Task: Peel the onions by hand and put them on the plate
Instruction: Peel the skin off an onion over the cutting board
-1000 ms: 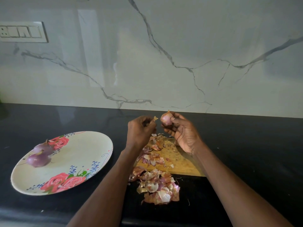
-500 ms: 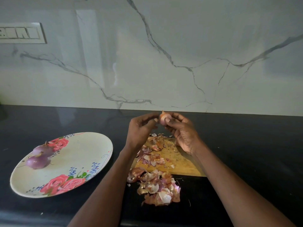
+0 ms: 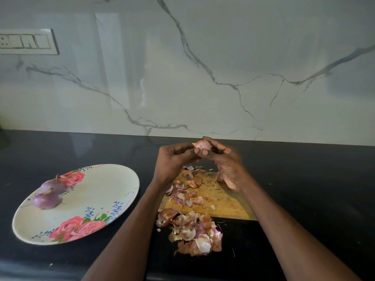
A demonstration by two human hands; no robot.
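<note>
- Step in hand: peeling. Small onion (image 3: 202,146) held up over the far edge of the board (image 3: 227,201), between both hands, above the surface (image 3: 304,179).
- Right hand (image 3: 227,165): fingers curled round the onion from the right and behind, cradling it. Firm grip, by the look.
- Left hand (image 3: 174,161): thumb and fingertips closed on the onion's left end, where a tan scrap of skin shows. Judged a pinch on loose skin; exact contact too small to confirm.
- Onion surface mostly pale pink, so peeling looks well along; some dry skin is left at the left tip.
- Plate (image 3: 121,179) to the left, well apart from the hands; two peeled onions (image 3: 49,194) lie touching near its far-left rim.
- Peels (image 3: 194,236) heaped on the surface just in front of the board; more scraps scattered on the board itself.
- No unpeeled onion plainly visible elsewhere; a pale lump behind the right hand can't be made out.
- Next move, as judged: pull the last skin off and drop it, check the root end, then carry the onion left to the plate. Needs a light pinch, as thin skin tears short.
- Risk: onion slipping from the hands while skin is tugged.
</note>
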